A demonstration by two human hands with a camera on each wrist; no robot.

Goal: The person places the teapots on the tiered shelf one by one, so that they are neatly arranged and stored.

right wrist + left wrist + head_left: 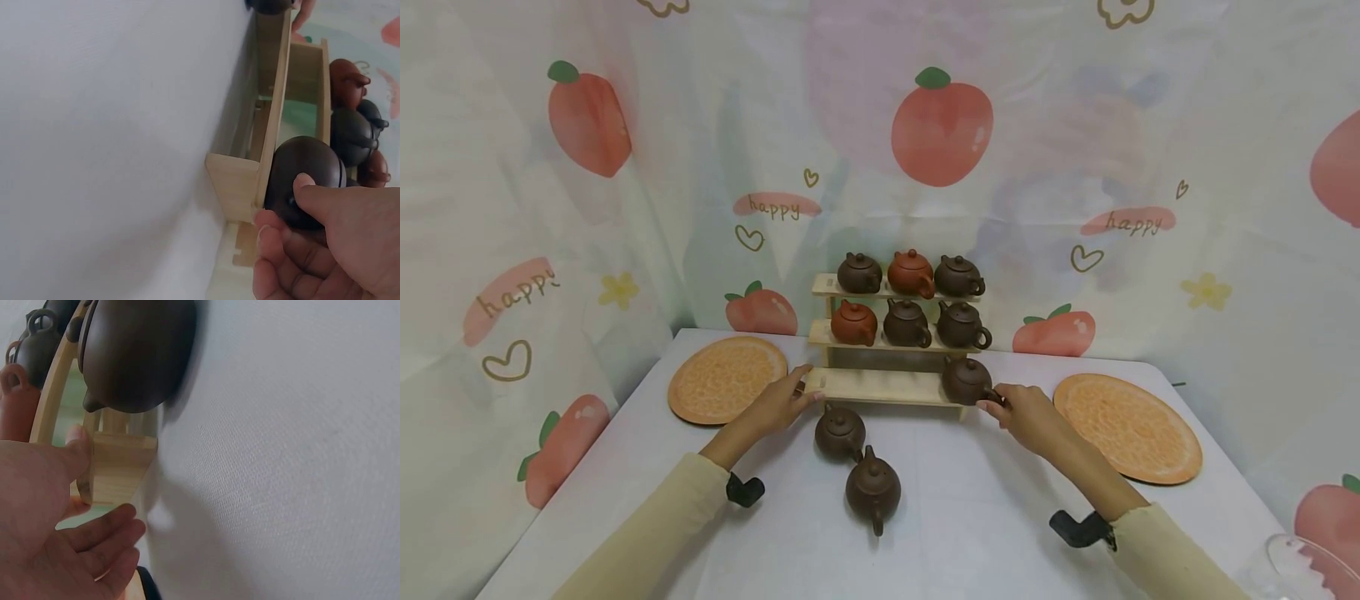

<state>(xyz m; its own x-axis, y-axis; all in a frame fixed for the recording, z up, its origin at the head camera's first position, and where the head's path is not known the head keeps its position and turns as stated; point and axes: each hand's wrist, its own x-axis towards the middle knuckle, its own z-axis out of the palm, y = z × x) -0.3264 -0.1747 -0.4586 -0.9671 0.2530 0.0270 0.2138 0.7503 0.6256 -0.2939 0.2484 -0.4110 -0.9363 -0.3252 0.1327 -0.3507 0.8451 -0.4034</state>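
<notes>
A three-tier wooden shelf [880, 387] stands at the back middle of the white table. My right hand [1000, 402] pinches the handle of a dark brown teapot [966, 381] that sits at the right end of the lowest tier. In the right wrist view my thumb [304, 182] lies on this teapot [306, 165] at the shelf's end [237, 181]. My left hand [803, 390] touches the left end of the lowest tier with straight fingers; its thumb [76, 439] rests on the wood [119, 469]. Two more dark teapots [840, 432] [872, 490] stand on the table in front.
The upper tiers each carry three teapots, brown and reddish [911, 273]. Round orange mats lie at the left [726, 379] and right [1127, 427] of the shelf. A clear glass object [1292, 567] shows at the bottom right. A fruit-print curtain hangs behind.
</notes>
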